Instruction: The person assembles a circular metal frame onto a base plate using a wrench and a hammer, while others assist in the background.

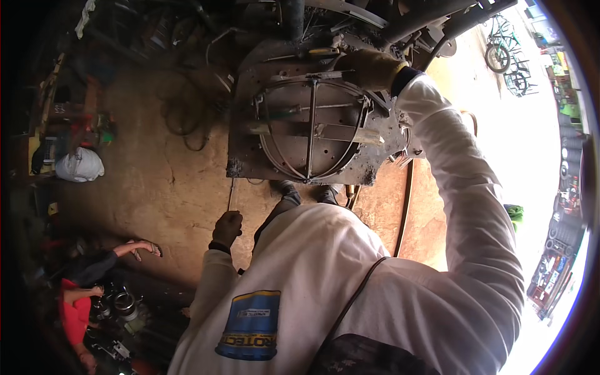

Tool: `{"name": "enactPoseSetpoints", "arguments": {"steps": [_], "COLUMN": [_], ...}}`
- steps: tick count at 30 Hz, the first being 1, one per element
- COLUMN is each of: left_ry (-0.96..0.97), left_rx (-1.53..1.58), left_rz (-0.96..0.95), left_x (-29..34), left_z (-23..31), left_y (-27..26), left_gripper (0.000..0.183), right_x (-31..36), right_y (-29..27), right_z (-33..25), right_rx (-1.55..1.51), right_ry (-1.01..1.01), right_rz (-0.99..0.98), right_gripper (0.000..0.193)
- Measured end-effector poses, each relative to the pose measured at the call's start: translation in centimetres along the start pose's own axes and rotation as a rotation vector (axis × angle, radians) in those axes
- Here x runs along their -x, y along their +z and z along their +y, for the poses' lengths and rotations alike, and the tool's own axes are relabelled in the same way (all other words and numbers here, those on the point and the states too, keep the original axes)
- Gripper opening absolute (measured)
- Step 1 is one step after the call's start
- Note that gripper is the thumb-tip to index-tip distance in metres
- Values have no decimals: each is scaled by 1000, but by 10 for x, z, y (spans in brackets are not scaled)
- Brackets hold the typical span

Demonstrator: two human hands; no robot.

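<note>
A round frame of thin metal rod, with a bar across its middle, lies on a dark, pitted steel plate table in front of me. My right hand, in a brown work glove with a yellow cuff edge, reaches to the frame's far right side. Its fingers are too dark to make out. Down at my left side, my left hand is closed around a thin straight rod that points up toward the table's near left corner. A flat strip lies across the ring.
A yellow-handled tool lies at the table's far edge, near heavy metal tubes. A hose runs along the floor at right. At lower left a person in red sits by metal parts. A white sack stands at left.
</note>
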State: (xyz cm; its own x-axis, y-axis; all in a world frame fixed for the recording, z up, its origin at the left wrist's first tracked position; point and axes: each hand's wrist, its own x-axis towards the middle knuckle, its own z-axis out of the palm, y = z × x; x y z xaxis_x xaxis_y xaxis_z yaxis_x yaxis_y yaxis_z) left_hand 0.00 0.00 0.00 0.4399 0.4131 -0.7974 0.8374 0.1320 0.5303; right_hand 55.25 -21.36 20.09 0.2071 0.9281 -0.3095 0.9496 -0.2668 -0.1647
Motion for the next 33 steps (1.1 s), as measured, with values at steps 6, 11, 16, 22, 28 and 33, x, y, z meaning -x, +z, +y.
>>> {"name": "enactPoseSetpoints", "arguments": {"steps": [6,11,16,22,28,33], "left_ry": [-115,-126,-61,-9,317,754], "left_rx": [0,63,7,-26,-121,37], "left_rz": [-14,-37,-48,-45,84,398], "left_x": [-2,-6,-13,-13,-12,0], "left_z": [-19,-29,-21,-15,9,81], "left_y": [-19,-15,-14,-10,-12,-21], "left_gripper": [40,39,41,42,33,21], "right_x": [5,18,28,66,118,137], "right_y": [-5,-10,-19,-30,-6,-13], "right_z": [-11,-14,-15,-2,28,-7], "right_rx": [-299,-56,-3,-162,358,-930], "right_ry": [97,205,224,173,-238,468], "right_rz": [88,111,150,288,643,353], "right_gripper": [31,31,30,28,21,24]}}
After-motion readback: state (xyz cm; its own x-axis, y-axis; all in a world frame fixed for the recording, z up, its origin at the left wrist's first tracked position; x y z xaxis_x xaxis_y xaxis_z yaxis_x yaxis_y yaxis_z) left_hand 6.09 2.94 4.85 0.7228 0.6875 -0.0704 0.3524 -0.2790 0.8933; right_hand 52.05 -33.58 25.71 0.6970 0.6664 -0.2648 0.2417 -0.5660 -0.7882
